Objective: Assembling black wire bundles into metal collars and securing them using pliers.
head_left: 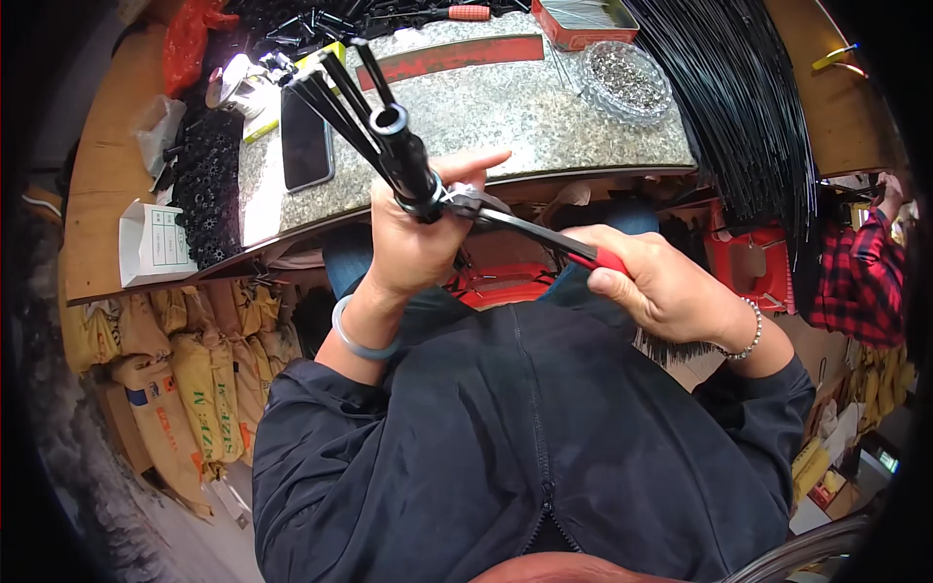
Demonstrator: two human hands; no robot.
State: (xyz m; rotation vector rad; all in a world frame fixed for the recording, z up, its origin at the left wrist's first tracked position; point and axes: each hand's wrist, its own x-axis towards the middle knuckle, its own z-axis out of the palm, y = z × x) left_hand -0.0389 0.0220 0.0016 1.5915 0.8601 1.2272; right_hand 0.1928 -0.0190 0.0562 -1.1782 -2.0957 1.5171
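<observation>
My left hand [413,248] is closed round a black umbrella frame part [406,160], a tubular hub with several dark ribs fanning up and away; its index finger stretches to the right. My right hand [666,287] grips a pair of pliers [539,235] by the red handles. The plier jaws meet the lower end of the hub, beside my left thumb. Exactly what they pinch there is too small to make out. Both hands are held above my lap, at the near edge of the stone-topped workbench [466,112].
A glass dish [627,83] of small metal pieces stands at the right, near a red tin [583,24]. Long black rods [743,97] hang over the bench's right edge. A phone [306,151], black star-shaped parts [209,185] and a white box [155,243] lie left. Another person [860,272] is far right.
</observation>
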